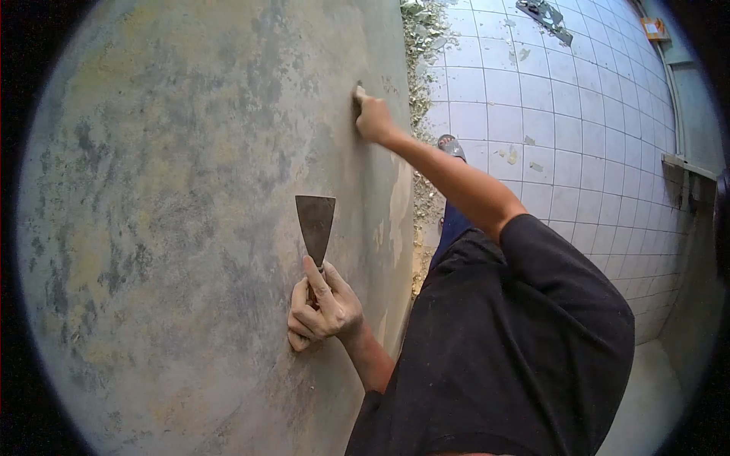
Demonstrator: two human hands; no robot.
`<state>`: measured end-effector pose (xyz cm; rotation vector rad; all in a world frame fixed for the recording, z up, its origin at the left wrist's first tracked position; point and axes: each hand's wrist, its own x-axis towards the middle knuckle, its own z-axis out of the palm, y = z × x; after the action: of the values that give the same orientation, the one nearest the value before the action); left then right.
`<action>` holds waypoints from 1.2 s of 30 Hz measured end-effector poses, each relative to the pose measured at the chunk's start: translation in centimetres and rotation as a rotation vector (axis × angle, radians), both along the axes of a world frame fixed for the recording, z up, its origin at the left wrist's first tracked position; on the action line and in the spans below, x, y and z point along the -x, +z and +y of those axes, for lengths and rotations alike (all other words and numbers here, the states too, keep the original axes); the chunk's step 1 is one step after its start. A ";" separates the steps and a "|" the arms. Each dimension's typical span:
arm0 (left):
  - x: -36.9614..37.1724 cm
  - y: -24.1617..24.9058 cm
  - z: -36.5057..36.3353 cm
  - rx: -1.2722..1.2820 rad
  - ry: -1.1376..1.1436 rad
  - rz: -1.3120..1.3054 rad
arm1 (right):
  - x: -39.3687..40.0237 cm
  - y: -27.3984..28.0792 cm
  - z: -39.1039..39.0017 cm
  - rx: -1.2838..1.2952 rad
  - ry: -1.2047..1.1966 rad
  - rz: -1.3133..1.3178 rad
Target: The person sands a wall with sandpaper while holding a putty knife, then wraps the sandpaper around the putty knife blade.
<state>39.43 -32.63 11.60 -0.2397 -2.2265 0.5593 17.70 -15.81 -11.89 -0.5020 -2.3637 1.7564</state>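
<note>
Well, left fingers (320,287) clasp the scraper (316,232) — blade (315,213) and long axis toward view's top.

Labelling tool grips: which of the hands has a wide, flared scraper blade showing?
The left hand: the scraper in it shows its flared blade. The right hand, nearer the debris, shows none.

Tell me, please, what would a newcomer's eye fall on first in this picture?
Probably the scraper, its wide metal blade standing out against the blotchy wall, held in the left hand. Next, the right hand, reaching to the wall higher in the view. Then the pale debris strewn over the tiled floor along the foot of the wall.
</note>
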 end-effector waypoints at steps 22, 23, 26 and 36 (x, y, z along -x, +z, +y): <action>0.1 -0.2 -0.4 -0.096 -0.070 0.009 | -4.3 10.0 -2.1 -0.141 0.031 0.492; 0.1 -0.4 -0.5 -0.107 -0.083 0.013 | -6.2 10.4 -3.1 -0.208 0.082 0.548; 0.0 -0.4 -0.2 -0.178 -0.132 -0.001 | -8.1 10.6 -3.8 -0.209 0.119 0.572; -3.9 -3.1 1.8 -1.290 -0.374 -0.505 | -4.5 18.3 11.2 1.106 0.367 0.031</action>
<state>43.36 -30.83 8.53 -0.0971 -2.4472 -1.2491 22.19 -4.57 6.39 -0.1184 -1.2897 3.1089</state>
